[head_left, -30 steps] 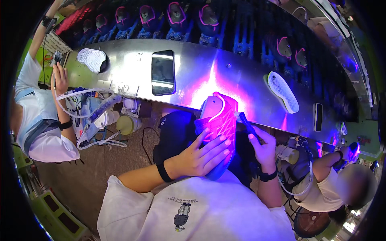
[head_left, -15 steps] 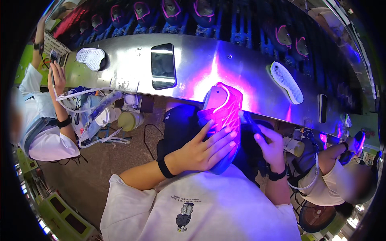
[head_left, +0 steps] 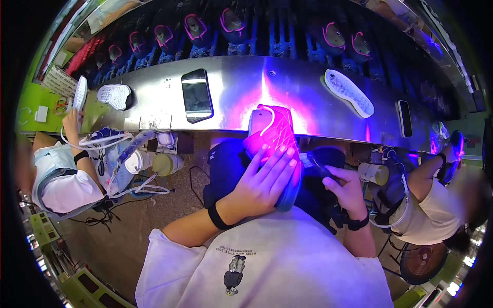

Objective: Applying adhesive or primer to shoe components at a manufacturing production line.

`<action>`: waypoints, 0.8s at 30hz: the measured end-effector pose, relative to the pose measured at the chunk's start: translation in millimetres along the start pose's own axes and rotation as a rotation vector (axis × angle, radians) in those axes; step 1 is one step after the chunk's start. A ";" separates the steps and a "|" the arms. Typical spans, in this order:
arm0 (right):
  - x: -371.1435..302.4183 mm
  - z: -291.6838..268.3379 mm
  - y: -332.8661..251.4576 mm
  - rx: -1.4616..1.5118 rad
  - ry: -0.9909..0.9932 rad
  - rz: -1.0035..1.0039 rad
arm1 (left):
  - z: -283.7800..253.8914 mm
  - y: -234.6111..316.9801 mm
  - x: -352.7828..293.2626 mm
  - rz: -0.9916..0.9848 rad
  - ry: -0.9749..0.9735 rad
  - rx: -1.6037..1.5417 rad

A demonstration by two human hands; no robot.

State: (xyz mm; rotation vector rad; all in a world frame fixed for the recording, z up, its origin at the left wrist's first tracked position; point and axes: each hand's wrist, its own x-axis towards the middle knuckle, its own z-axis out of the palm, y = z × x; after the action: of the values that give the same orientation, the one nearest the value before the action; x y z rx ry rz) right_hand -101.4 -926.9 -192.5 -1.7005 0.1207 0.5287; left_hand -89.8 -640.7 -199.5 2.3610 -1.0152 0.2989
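A shoe (head_left: 279, 134), lit bright pink and violet, is tilted over my lap at the metal bench's near edge. My left hand (head_left: 261, 182) lies across its side with the fingers stretched, holding it; the palm side is hidden. In my right hand (head_left: 347, 189), between thumb and fingers, is a slim dark-handled brush (head_left: 319, 167). The brush's head is close against the shoe's right edge; I cannot tell if it touches. Two white shoe soles, the right one (head_left: 349, 93) and the left one (head_left: 115, 95), lie on the bench.
On the metal bench (head_left: 154, 77) lie a large black phone (head_left: 197, 96) and a smaller one (head_left: 404, 118). Behind it, several dark shoes (head_left: 232, 22) with pink-lit edges stand on racks. Co-workers sit at both sides; the left one holds a white sole (head_left: 80, 93). Pots (head_left: 168, 164) hang below the bench.
The view has shifted a little. My right hand and the brush have moved lower along the shoe's right edge. The left co-worker now holds up a white sole.
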 end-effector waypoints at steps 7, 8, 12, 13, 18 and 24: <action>-22.7 -0.5 -2.2 -0.003 0.100 -0.031 | 2.0 20.0 21.8 -0.088 0.067 -0.046; -24.4 -1.7 -1.5 0.001 0.101 -0.035 | 2.1 22.2 23.7 -0.105 0.055 -0.025; -30.6 -5.4 6.3 0.041 0.096 -0.032 | 3.2 26.4 33.2 -0.119 0.061 0.011; -32.9 -6.1 8.7 0.082 0.092 -0.035 | 3.1 27.5 36.3 -0.124 0.051 0.014; -49.6 -7.3 11.8 0.177 0.092 -0.026 | 1.0 33.1 55.3 -0.146 -0.008 0.027; -65.4 -11.9 14.6 0.159 0.147 -0.032 | 2.7 35.7 81.8 -0.179 0.010 0.103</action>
State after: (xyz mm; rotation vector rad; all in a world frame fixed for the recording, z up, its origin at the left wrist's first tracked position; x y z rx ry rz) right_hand -161.6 -955.1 -177.8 -1.5820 0.2351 0.3603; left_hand -59.2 -711.6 -154.7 2.5200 -0.7934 0.3003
